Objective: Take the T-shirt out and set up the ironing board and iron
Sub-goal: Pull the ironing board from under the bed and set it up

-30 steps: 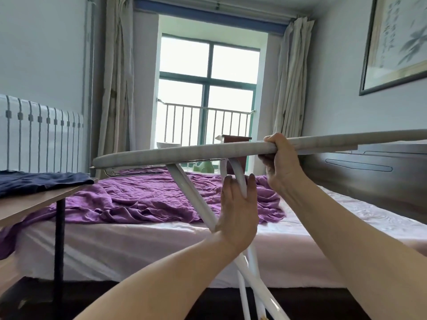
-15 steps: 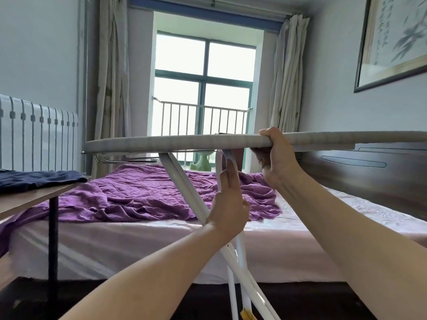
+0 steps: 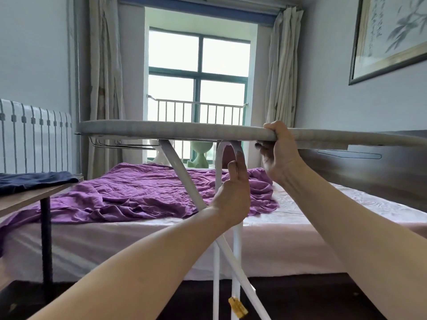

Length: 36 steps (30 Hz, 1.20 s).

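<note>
Ironing board (image 3: pixel 161 130): was tilted, now level.
Right hand (image 3: pixel 279 153): curled round board edge.
Left hand (image 3: pixel 233 195): fingers straight, together, pressing white leg (image 3: pixel 183 176) just below right hand.
T-shirt (image 3: pixel 34 181): on table (image 3: pixel 23 200), far left of left hand.
Board probably near lock; iron unseen.

A dark blue garment (image 3: pixel 34 181) is laid on the desk (image 3: pixel 34 197), well to the left of the left hand (image 3: pixel 233 192). Beyond that hand, a crumpled purple sheet (image 3: pixel 127 192) is spread over the bed (image 3: pixel 115 245).

Head camera faces the window (image 3: pixel 198 88), seemingly level with the nearby ironing board (image 3: pixel 175 130).
</note>
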Tool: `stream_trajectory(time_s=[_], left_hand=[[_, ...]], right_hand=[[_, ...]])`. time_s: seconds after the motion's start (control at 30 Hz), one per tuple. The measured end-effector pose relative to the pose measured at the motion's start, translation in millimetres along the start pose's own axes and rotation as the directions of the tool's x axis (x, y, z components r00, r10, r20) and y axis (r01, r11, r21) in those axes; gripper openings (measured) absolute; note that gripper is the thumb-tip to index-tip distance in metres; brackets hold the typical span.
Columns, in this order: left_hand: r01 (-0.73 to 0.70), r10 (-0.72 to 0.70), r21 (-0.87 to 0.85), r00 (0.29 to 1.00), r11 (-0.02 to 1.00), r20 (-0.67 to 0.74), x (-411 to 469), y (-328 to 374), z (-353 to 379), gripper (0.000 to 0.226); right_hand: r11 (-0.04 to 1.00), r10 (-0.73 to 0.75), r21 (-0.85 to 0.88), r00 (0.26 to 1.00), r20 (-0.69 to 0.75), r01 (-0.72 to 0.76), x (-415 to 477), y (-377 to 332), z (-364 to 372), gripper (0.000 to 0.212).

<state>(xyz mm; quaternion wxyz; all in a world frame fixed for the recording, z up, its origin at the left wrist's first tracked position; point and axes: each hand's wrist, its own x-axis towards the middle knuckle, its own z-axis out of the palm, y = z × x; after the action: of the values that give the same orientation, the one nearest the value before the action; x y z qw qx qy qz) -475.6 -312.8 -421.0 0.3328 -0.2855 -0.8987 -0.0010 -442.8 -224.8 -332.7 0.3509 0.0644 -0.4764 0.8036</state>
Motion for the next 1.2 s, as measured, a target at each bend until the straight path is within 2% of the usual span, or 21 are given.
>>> stream_trajectory(time_s=[0.03, 0.07, 0.1, 0.17, 0.3, 0.37, 0.43, 0.5, 0.53, 0.57, 0.63, 0.7, 0.73, 0.8, 0.87, 0.9, 0.97, 1.0, 1.1, 1.2], left_hand=[[-0.011, 0.009, 0.123, 1.0, 0.992, 0.019, 1.3, 0.3, 2.1, 0.083], [-0.039, 0.035, 0.149, 0.999, 0.988, 0.028, 5.0, 3.9, 1.0, 0.083], [-0.048, 0.061, 0.247, 0.997, 0.968, -0.044, 10.1, 10.9, 5.4, 0.082], [-0.036, 0.062, 0.293, 0.995, 0.955, -0.082, 14.6, 19.1, 1.4, 0.081], [-0.093, 0.103, 0.309, 0.995, 0.946, -0.015, 18.4, 33.5, 7.5, 0.071], [-0.115, 0.148, 0.374, 0.987, 0.92, -0.059, 17.6, 41.2, 19.3, 0.06], [-0.084, 0.099, 0.151, 0.991, 0.985, -0.094, 15.0, 45.9, 27.0, 0.056], [-0.059, 0.062, -0.072, 0.997, 0.996, 0.04, 7.4, 50.9, 15.3, 0.071], [-0.062, 0.069, -0.154, 0.997, 0.986, 0.038, 5.3, 53.5, 13.3, 0.074], [-0.057, 0.065, -0.149, 0.997, 0.987, 0.047, 2.5, 55.2, 11.0, 0.072], [-0.031, 0.026, -0.157, 0.999, 0.987, -0.029, 2.7, 57.8, 11.5, 0.064], [-0.069, 0.049, -0.116, 0.985, 0.991, -0.168, -0.1, 49.7, -1.1, 0.052], [-0.137, 0.111, -0.08, 0.956, 0.987, -0.27, -1.8, 44.3, -4.5, 0.043], [-0.193, 0.174, 0.018, 0.831, 0.981, -0.528, 1.2, 32.4, -12.6, 0.036], [-0.145, 0.222, 0.168, 0.678, 0.975, -0.701, 3.8, 21.2, -20.0, 0.038], [-0.087, 0.225, 0.224, 0.651, 0.971, -0.725, 8.5, 14.5, -24.2, 0.043], [0.009, 0.211, 0.297, 0.682, 0.955, -0.7, 20.4, 3.0, -31.9, 0.049], [0.029, 0.203, 0.315, 0.707, 0.948, -0.677, 25.6, -0.9, -38.6, 0.042], [-0.031, 0.278, 0.396, 0.763, 0.918, -0.583, 40.5, -3.8, -54.8, 0.03], [-0.069, 0.29, 0.407, 0.809, 0.911, -0.512, 39.9, 2.3, -74.5, 0.022]], right_hand=[[1.0, -0.01, -0.011, 1.0, 0.008, 0.01, -0.5, -0.7, 0.1, 0.02], [1.0, -0.011, -0.013, 1.0, 0.01, 0.011, -1.1, -1.2, 0.6, 0.02], [1.0, -0.002, -0.013, 1.0, 0.009, 0.002, -2.2, -1.6, 0.1, 0.021], [0.999, 0.027, -0.03, 0.999, 0.018, -0.026, -3.4, -1.2, -1.7, 0.022], [0.989, 0.035, -0.142, 0.998, 0.052, -0.027, -0.5, 0.5, -9.4, 0.023], [0.984, 0.029, -0.178, 0.997, 0.074, -0.015, 2.9, -0.1, -12.9, 0.027], [0.984, 0.023, -0.178, 0.996, 0.088, -0.007, 6.3, -0.5, -16.7, 0.025], [0.98, 0.014, -0.198, 0.995, 0.097, 0.006, 9.4, -0.6, -21.0, 0.021], [0.977, 0.011, -0.214, 0.995, 0.102, 0.011, 10.8, -1.1, -22.4, 0.021], [0.975, 0.012, -0.222, 0.994, 0.106, 0.011, 11.8, -1.1, -23.3, 0.02], [0.977, 0.017, -0.214, 0.995, 0.103, 0.005, 13.3, -1.0, -25.1, 0.02], [0.977, 0.03, -0.213, 0.995, 0.097, -0.009, 14.7, 0.0, -26.4, 0.022], [0.976, 0.036, -0.215, 0.996, 0.086, -0.017, 15.4, 0.6, -27.9, 0.021], [0.978, 0.055, -0.205, 0.995, 0.085, -0.036, 16.5, 0.4, -30.3, 0.019], [0.976, 0.067, -0.213, 0.991, 0.12, -0.04, 16.0, -0.9, -31.4, 0.019], [0.972, 0.059, -0.234, 0.989, 0.139, -0.025, 15.2, -1.0, -31.6, 0.02], [0.97, 0.023, -0.245, 0.988, 0.151, 0.015, 13.6, -0.4, -32.1, 0.023], [0.972, 0.011, -0.233, 0.991, 0.136, 0.022, 13.1, -0.9, -32.5, 0.025], [0.976, 0.015, -0.219, 0.994, 0.112, 0.01, 12.9, -3.3, -34.4, 0.023], [0.975, 0.008, -0.223, 0.993, 0.116, 0.018, 14.1, -3.9, -38.2, 0.021]])
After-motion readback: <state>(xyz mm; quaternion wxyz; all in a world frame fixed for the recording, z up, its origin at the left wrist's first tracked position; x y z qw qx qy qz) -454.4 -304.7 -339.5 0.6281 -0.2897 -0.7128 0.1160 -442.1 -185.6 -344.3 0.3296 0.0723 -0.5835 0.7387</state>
